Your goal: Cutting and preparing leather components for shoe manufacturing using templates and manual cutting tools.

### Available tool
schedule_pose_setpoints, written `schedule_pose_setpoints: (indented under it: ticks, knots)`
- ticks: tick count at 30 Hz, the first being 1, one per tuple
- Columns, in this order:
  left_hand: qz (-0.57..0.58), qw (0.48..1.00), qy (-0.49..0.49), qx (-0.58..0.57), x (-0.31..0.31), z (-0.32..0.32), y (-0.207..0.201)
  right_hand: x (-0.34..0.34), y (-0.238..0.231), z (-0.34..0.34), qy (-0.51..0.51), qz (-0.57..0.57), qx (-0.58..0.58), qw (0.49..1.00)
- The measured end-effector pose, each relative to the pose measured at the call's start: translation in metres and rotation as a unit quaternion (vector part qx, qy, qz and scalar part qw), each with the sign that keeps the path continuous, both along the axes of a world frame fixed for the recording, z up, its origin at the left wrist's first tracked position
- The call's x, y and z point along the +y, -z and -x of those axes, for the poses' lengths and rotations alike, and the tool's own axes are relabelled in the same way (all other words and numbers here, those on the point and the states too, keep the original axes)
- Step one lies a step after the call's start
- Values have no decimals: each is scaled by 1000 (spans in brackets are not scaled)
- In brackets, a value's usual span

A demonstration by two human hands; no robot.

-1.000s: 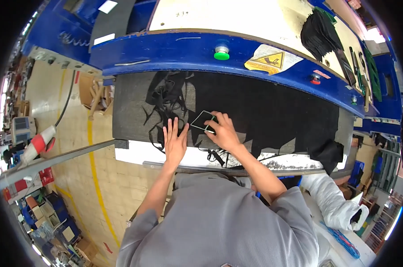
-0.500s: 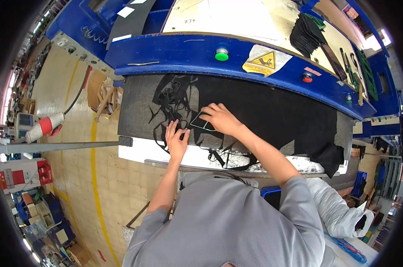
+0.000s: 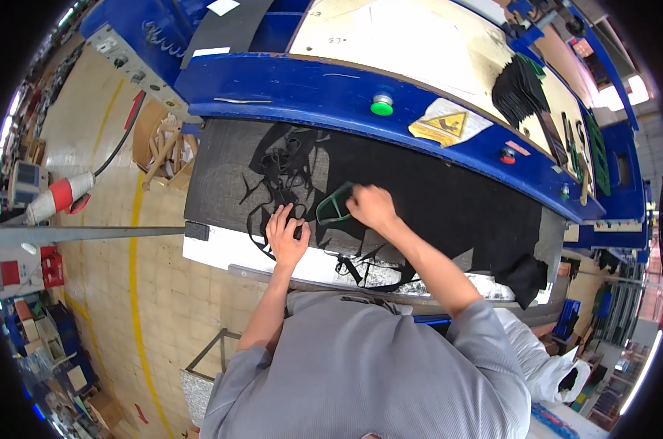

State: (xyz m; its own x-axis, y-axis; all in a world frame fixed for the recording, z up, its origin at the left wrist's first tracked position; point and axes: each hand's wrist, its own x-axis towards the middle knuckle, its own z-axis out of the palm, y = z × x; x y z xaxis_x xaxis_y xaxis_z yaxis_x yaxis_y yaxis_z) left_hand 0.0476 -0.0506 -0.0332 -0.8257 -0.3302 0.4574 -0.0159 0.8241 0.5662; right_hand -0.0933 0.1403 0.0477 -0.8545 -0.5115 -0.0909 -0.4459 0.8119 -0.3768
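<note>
My right hand [image 3: 373, 208] grips the right side of a green cutting die [image 3: 334, 205], a frame with a crossbar. The die looks tilted on the left border of a black fabric sheet [image 3: 434, 194]. To its left, my left hand [image 3: 287, 238] rests at the near edge of a tangle of black fabric offcuts [image 3: 284, 164], its fingers apart. Thin black strips surround those fingertips, and whether any is pinched cannot be made out. More offcuts [image 3: 353, 267] lie along the near edge of the dark cutting board [image 3: 225, 157].
A blue press beam [image 3: 295, 88] spans the far side, carrying a green button [image 3: 381, 105] and a red one [image 3: 507, 155]. Stacked black pieces [image 3: 520, 91] lie on the pale top behind it. A grey rail [image 3: 97, 235] and a cardboard box [image 3: 145, 139] stand left.
The green die has tilted up in my right hand, showing its side wall. My right hand has moved slightly right and turned. My left fingers have spread a little. The whole view has shifted.
</note>
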Motion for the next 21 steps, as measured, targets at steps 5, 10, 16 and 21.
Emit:
schedule_pose_setpoints:
  ticks: [5, 10, 16, 21]
  knots:
    - [-39, 998, 44, -30, 2, 2, -23, 23, 13, -56, 161, 185, -294, 924]
    - [-9, 989, 109, -94, -4, 25, -36, 45, 6, -66, 234, 203, -158, 938]
    - [-14, 986, 119, -113, -8, 38, -24, 59, 23, -51, 105, 233, -36, 966]
    - [-33, 988, 103, -108, -6, 37, -20, 53, 26, -59, 91, 222, -14, 971]
